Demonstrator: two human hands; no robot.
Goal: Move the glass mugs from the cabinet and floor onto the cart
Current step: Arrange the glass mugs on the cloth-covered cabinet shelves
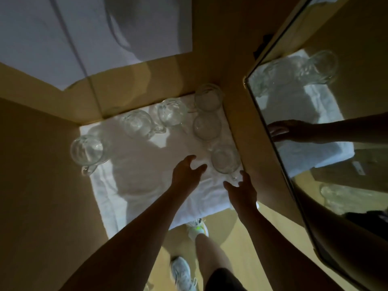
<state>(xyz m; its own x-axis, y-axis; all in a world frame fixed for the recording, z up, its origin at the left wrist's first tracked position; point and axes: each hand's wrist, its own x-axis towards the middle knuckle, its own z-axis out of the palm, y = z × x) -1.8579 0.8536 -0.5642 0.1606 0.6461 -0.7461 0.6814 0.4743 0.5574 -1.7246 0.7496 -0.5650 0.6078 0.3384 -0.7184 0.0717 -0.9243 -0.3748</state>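
Reaching into the cabinet, both arms stretch forward over a white towel that lines the shelf, and the nearest glass mug sits between the two hands and a little beyond them. The right hand is the closer one: its fingers are spread and loosely curved, holding nothing, with the fingertips just short of the mug's handle, which points back toward that hand. The left hand is also spread and empty, hovering just to the mug's left, fingers angled toward its side wall. The mug stands upright with its mouth up, close against the cabinet's right wall, so I judge there is little room for fingers on its far right side and a grasp by the handle or from the left looks easier.

Beyond this mug, two more mugs stand in a line running away from the right hand along the same wall. Three others lie farther off, ahead and to the left of the left hand, the leftmost well apart from both hands. A mirrored door to the right of the right hand repeats the scene.

No brand, label or writing can be read anywhere.
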